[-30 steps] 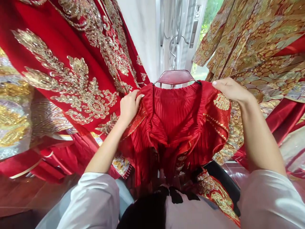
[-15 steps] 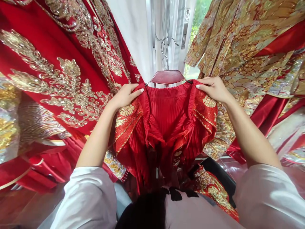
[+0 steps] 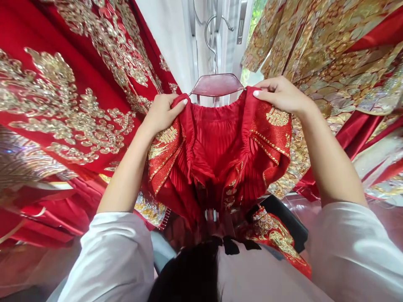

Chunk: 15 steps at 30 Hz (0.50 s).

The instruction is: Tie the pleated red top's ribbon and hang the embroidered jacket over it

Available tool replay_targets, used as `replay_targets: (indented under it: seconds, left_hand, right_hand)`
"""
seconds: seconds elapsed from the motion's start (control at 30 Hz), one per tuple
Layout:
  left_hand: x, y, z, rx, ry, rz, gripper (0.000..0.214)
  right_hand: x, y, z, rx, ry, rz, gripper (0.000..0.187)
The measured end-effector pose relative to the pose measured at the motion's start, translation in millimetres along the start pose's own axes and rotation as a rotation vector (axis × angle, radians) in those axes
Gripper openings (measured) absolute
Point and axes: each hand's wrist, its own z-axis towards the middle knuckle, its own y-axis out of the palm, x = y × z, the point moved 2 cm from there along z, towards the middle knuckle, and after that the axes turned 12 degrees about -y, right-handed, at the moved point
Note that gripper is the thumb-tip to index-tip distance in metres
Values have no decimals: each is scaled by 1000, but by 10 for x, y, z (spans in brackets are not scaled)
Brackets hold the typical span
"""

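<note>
In front of me hangs a red pleated skirt with gold embroidery, its gathered waistband spread across a clothes hanger. My left hand pinches the waistband's left end, thumb on top. At the right end, my right hand is closed on the fabric in the same way, its thumb near the hanger's clip. The hanger has a dark red centre plate and a metal hook that points up, close to a pale upright frame. Folds hide the skirt's lower part.
A red gown with gold beading hangs on the left. To the right is a gold patterned garment with red satin pieces below it. Another red and gold embroidered cloth lies low, beside a black object. A door edge with a lock plate stands behind.
The hanger and skirt sit slightly higher and a little further left in view. The right end of the waistband has risen, and both hands keep their hold.
</note>
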Motion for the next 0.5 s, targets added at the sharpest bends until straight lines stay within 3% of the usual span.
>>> replay_targets:
  seconds: [0.17, 0.23, 0.3, 0.37, 0.4, 0.43, 0.5]
  left_hand:
    - [28, 47, -139, 121, -71, 36, 41]
    - [62, 65, -275, 170, -61, 42, 46]
    - [38, 154, -563, 289, -57, 34, 51]
    - [-82, 386, -1014, 437, -128, 15, 53]
    - [-175, 570, -1278, 474, -222, 0, 53]
    - [-267, 793, -1552, 487, -305, -22, 54]
    - [-414, 1342, -2053, 272, -470, -118, 46]
  right_hand:
    - [-52, -26, -202, 43, -60, -380, 37]
    - [-154, 52, -334, 147, -79, -566, 37]
    - [-309, 223, -594, 320, -105, -716, 38]
    - [-457, 519, -985, 480, -105, -746, 37]
    - [-503, 719, -1202, 497, -93, -714, 37]
    - [-520, 961, -1407, 397, -84, -637, 38]
    - [-467, 1479, -1760, 189, 36, -440, 41]
